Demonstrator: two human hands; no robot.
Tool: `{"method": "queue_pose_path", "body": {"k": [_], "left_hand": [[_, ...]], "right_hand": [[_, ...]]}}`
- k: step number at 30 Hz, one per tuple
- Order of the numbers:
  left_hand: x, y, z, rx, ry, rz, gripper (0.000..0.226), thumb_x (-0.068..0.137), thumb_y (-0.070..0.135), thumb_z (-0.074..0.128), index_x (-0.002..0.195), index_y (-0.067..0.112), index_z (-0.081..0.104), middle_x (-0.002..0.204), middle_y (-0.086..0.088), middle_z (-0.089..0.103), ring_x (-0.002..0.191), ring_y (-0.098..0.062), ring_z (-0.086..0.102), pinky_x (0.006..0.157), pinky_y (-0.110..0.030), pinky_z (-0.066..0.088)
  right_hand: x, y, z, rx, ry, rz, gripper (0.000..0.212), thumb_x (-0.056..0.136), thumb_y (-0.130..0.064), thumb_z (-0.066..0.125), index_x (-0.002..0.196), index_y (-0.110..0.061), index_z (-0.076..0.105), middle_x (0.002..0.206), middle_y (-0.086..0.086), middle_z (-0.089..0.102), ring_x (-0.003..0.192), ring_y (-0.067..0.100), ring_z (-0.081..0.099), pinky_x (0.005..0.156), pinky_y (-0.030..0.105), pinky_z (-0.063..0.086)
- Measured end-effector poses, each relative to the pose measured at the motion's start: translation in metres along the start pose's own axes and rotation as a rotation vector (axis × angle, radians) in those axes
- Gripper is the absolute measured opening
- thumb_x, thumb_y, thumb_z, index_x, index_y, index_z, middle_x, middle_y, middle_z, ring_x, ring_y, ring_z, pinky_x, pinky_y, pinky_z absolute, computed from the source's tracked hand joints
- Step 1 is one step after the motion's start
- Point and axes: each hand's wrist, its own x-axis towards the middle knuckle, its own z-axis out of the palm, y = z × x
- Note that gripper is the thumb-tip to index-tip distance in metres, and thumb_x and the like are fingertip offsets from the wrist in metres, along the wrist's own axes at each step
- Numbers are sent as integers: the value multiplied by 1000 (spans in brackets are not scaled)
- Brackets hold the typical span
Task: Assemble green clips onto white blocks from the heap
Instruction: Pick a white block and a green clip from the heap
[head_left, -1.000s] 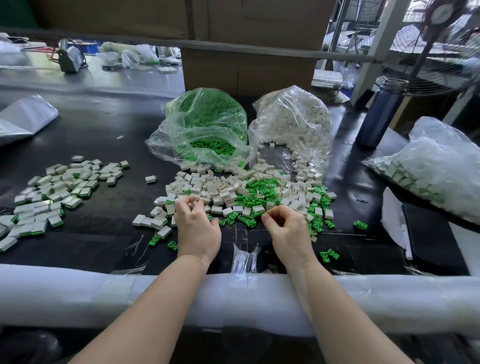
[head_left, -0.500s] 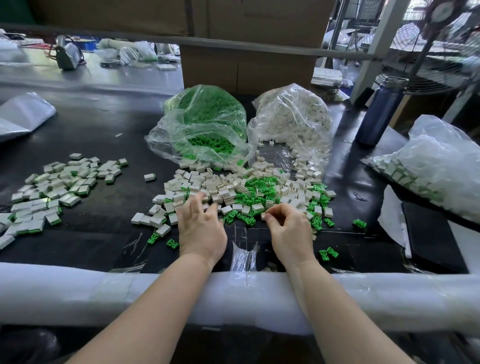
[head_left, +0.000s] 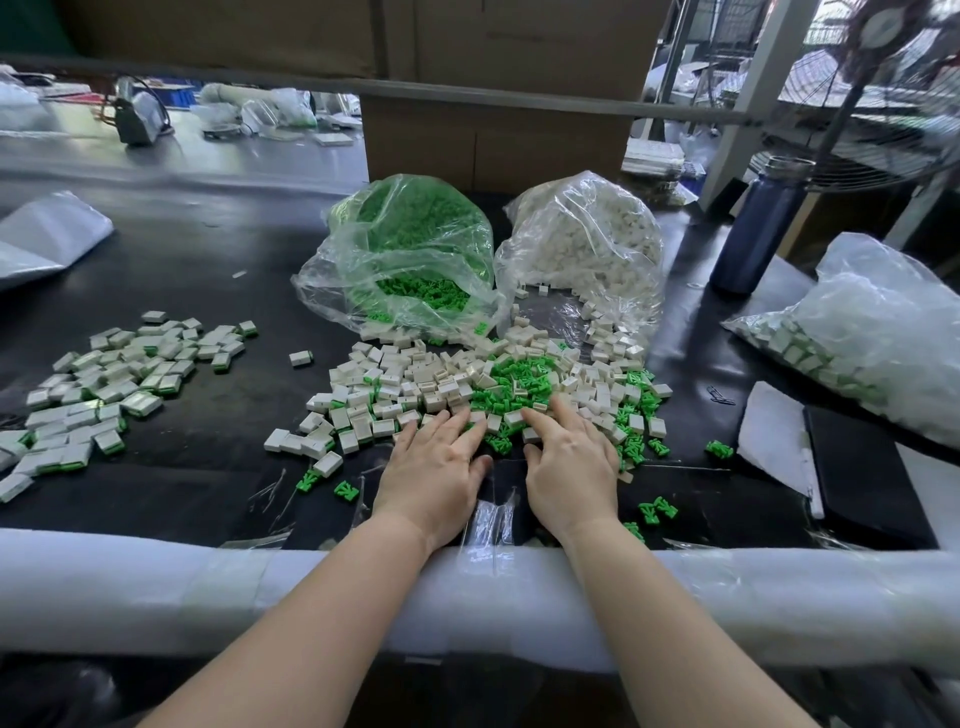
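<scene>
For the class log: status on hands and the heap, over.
Left hand open, right hand open, fingers in mixed heap of white plastic blocks and green clips. Nothing gripped. No obstruction.

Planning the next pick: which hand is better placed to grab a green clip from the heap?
Probably the right hand: its fingertips lie at the green clips. The left hand reaches into white blocks.

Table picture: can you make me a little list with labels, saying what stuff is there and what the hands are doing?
left hand: flat, fingers spread on the mixed heap
right hand: flat, reaching into the same heap
heap: white blocks and green clips, mixed
green bag: open, behind the heap
white bag: open, beside the green bag
finished pile: to the left
bottle: dark blue, upright, far right
held: nothing visible
</scene>
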Motion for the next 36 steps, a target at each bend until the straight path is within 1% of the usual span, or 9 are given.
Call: {"method": "queue_pose_path", "body": {"k": [6, 9, 11, 15, 18, 22, 27, 30, 36], "left_hand": [[-2, 1, -3, -50, 120, 15, 42, 98, 39, 35, 139, 30, 38, 147, 10, 35, 136, -11, 24, 112, -29, 9], [-4, 3, -5, -74, 164, 32, 38, 97, 37, 38, 133, 29, 47, 136, 10, 44, 127, -12, 33, 105, -26, 15], [-4, 3, -5, -70, 177, 33, 37, 96, 37, 40, 130, 28, 49, 129, 9, 45, 121, -13, 35, 102, -26, 18], [-4, 2, -3, -66, 188, 26, 37, 95, 37, 42, 130, 26, 50, 122, 6, 42, 117, -14, 34, 103, -29, 21], [-5, 2, -3, -72, 192, 26, 38, 95, 37, 43, 129, 25, 50, 121, 5, 41, 117, -14, 33, 103, -29, 21], [-5, 3, -4, -74, 205, 29, 36, 95, 37, 43, 127, 24, 51, 121, 5, 41, 117, -14, 33, 102, -28, 20], [-6, 5, -7, -85, 231, 44, 35, 93, 38, 47, 126, 27, 52, 123, 6, 46, 118, -13, 36, 101, -27, 20], [-6, 6, -9, -90, 234, 51, 36, 94, 39, 46, 128, 28, 49, 127, 10, 51, 117, -12, 40, 97, -25, 21], [-5, 6, -7, -69, 161, 87, 41, 94, 38, 45, 135, 34, 41, 132, 12, 46, 122, -12, 35, 98, -26, 19]], "right_hand": [[2, 2, 2, 52, 64, -44, 33, 97, -19, 43, 126, -28, 56, 143, -9, 43, 134, 15, 33, 111, 31, 24], [1, 3, 2, 49, 91, -59, 27, 96, -16, 45, 112, -26, 63, 135, -10, 48, 125, 16, 37, 103, 30, 29], [0, 3, 1, 66, 100, -47, 26, 94, -15, 47, 113, -26, 62, 134, -8, 47, 124, 17, 36, 102, 30, 28], [-1, 0, -1, 39, 77, -38, 40, 95, -16, 46, 129, -35, 52, 143, -3, 37, 134, 19, 26, 107, 35, 23], [-2, -2, 1, -48, 38, -80, 43, 95, -17, 45, 132, -39, 47, 147, -3, 31, 137, 20, 20, 110, 37, 17], [-2, -2, 2, -53, 84, -93, 26, 95, -21, 49, 117, -32, 57, 141, -2, 38, 135, 20, 25, 108, 34, 16], [-4, -4, 1, -11, 164, -139, 9, 93, -24, 54, 97, -24, 62, 122, -2, 51, 120, 20, 39, 98, 31, 20], [-5, -6, 0, -1, 150, -195, 9, 93, -23, 53, 94, -24, 62, 110, -5, 56, 109, 17, 43, 90, 29, 22], [-5, -5, -1, 39, 165, -158, 13, 92, -19, 52, 99, -22, 63, 107, -4, 58, 108, 17, 47, 92, 27, 26]]}}
